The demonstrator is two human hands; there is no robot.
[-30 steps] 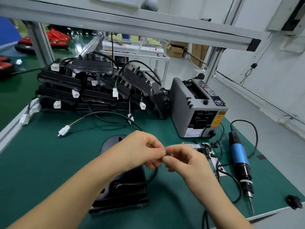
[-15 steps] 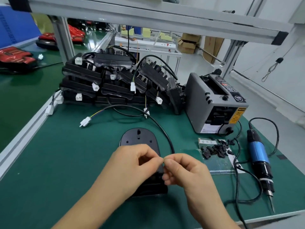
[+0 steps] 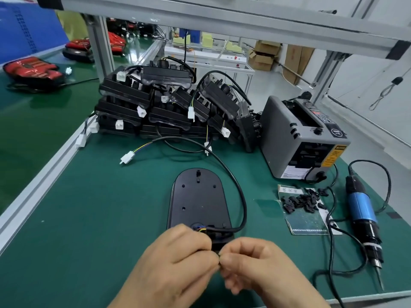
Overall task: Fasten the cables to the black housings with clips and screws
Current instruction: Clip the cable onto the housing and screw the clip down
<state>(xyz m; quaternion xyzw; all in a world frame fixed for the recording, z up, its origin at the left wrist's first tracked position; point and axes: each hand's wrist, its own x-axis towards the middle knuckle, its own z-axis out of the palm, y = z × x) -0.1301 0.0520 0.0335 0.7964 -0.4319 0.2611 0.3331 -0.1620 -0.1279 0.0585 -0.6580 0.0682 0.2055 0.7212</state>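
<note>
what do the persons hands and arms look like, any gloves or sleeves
Both are bare: the left hand and right hand wear no gloves, and no ring or watch shows. The forearms are uncovered as far as the frame reaches; no sleeve shows.

Housing (image 3: 198,196) centre on bench (image 3: 100,218); stack of housings (image 3: 155,107) behind; tape dispenser (image 3: 295,141) right-rear; clips (image 3: 300,201), seemingly on card (image 3: 309,223), then screwdriver (image 3: 362,210), right.

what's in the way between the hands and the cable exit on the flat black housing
Nothing visible. The left hand and right hand pinch a small black piece together right over the near end of the black housing. The cable leaves the housing just beyond the left hand, with no tool or part between.
</note>
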